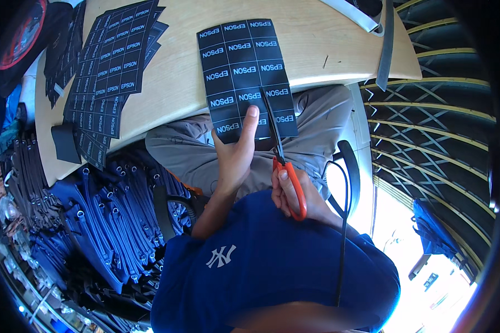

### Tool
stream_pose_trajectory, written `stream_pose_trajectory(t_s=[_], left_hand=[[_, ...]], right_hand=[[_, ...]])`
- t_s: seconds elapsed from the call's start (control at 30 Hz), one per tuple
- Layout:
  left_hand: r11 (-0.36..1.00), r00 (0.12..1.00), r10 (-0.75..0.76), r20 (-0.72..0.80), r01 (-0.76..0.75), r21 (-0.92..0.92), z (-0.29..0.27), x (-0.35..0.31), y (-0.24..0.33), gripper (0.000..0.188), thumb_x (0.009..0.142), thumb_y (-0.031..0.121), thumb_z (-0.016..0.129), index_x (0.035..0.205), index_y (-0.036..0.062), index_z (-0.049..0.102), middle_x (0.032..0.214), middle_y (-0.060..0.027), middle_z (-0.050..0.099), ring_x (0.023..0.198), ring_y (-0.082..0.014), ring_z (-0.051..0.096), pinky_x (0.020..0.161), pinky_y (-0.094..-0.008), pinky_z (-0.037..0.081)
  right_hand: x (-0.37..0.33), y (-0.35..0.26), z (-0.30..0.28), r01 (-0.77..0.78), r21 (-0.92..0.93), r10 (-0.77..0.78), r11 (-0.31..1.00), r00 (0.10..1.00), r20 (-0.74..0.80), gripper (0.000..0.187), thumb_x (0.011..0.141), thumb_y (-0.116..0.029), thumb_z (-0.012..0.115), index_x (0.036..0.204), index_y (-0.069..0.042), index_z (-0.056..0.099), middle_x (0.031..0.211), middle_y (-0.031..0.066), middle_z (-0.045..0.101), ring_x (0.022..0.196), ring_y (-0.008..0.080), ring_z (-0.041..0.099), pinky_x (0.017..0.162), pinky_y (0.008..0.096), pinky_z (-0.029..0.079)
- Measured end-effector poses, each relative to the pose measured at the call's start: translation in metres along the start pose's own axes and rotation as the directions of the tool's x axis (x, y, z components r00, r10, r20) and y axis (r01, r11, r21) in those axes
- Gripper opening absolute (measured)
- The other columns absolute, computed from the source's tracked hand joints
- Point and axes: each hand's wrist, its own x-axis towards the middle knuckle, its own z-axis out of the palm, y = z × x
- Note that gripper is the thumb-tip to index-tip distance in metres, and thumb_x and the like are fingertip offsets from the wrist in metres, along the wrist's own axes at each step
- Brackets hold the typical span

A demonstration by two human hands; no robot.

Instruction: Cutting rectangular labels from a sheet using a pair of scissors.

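Note:
My left hand [239,152] grips a black sheet [244,69] printed with a grid of white lettering and lines, its thumb on top and its fingers hidden underneath. The sheet's far part lies over the table edge and its near part hangs above my lap. In my right hand [297,194] are scissors [298,191] with orange handles and dark blades. The blades point away from me and lie along a grid line near the sheet's right column, reaching into it from the near edge. How far the cut runs is hard to tell.
More printed black sheets [114,55] lie fanned in a pile on the left of the wooden table [175,66]. Beside them is a small dark piece [65,142]. Many blue straps with metal rings [108,216] hang at lower left. A folding metal gate [428,105] stands to the right.

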Motion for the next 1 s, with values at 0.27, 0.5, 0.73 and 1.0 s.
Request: stream_pose_trajectory(t_s=[0.27,0.5,0.73,1.0], left_hand=[[0.999,0.998,0.051,-0.037,-0.051,-0.003,0.002,-0.003,-0.008,0.034,0.082,0.019,0.07,0.106,-0.0003,0.054,0.094,-0.0056,0.06,0.08,-0.0083,0.056,0.07,-0.0207,0.045],[0.993,0.995,0.098,-0.001,-0.098,0.059,0.004,-0.009,-0.003,0.025,0.083,0.02,0.069,0.095,0.0,0.059,0.085,-0.0042,0.062,0.072,-0.0082,0.057,0.066,-0.0208,0.045],[0.992,1.0,0.007,0.026,-0.01,0.126,0.001,-0.012,0.004,0.018,0.085,0.011,0.065,0.1,0.0036,0.058,0.09,-0.0002,0.059,0.078,-0.0056,0.052,0.069,-0.0203,0.041],[0.991,0.999,0.043,-0.028,-0.039,0.129,0.002,-0.013,0.002,0.015,0.085,0.012,0.065,0.096,0.0039,0.059,0.086,0.0003,0.06,0.074,-0.0051,0.053,0.065,-0.0193,0.042]], right_hand=[[0.003,0.01,0.001,0.127,-0.006,-0.127,0.992,0.992,-0.002,0.038,0.097,-0.034,0.035,0.079,-0.003,0.047,0.058,0.0032,0.048,0.047,0.0114,0.048,0.045,0.0253,0.038],[0.003,0.008,-0.003,0.235,-0.03,-0.235,0.972,0.972,0.016,0.034,0.097,-0.03,0.036,0.083,-0.001,0.048,0.067,0.0081,0.047,0.061,0.017,0.048,0.059,0.0313,0.039],[0.003,0.006,-0.006,0.25,-0.046,-0.25,0.967,0.968,0.005,0.037,0.097,-0.033,0.036,0.084,-0.001,0.049,0.068,0.0093,0.047,0.062,0.0179,0.047,0.061,0.0322,0.038],[0.0,-0.004,-0.003,0.08,-0.04,-0.08,0.996,0.997,-0.018,0.041,0.097,-0.037,0.036,0.079,-0.002,0.047,0.058,0.0037,0.049,0.049,0.0117,0.048,0.048,0.0276,0.037]])
